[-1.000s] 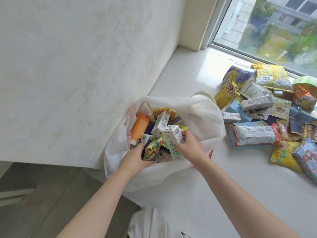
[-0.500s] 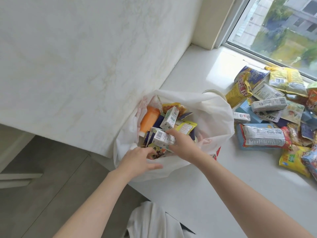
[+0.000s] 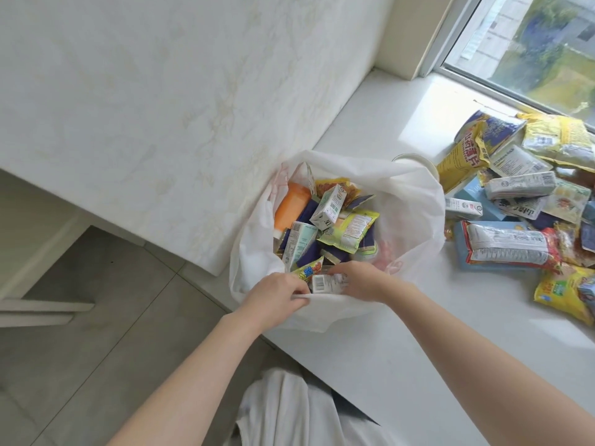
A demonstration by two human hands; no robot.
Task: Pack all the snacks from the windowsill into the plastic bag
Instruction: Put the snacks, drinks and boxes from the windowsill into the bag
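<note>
A white plastic bag (image 3: pixel 409 201) stands open at the left end of the windowsill (image 3: pixel 418 333), holding several snacks: an orange bottle (image 3: pixel 291 206), small cartons and a green-yellow packet (image 3: pixel 349 230). My left hand (image 3: pixel 273 296) pinches the bag's near rim. My right hand (image 3: pixel 360 280) reaches inside at the near edge and holds a small white carton (image 3: pixel 325 281) with a barcode. A pile of snack packets (image 3: pixel 515 201) lies on the sill to the right of the bag.
A marbled white wall (image 3: pixel 161 107) rises left of the bag. The window (image 3: pixel 531 43) runs along the back right. Grey floor tiles (image 3: pixel 80 317) lie below the sill's edge. A white round lid or cup rim (image 3: pixel 415 159) peeks from behind the bag.
My right hand has brought the small carton down to the bag's near edge. My left hand has taken hold of the rim. The view has shifted left.
</note>
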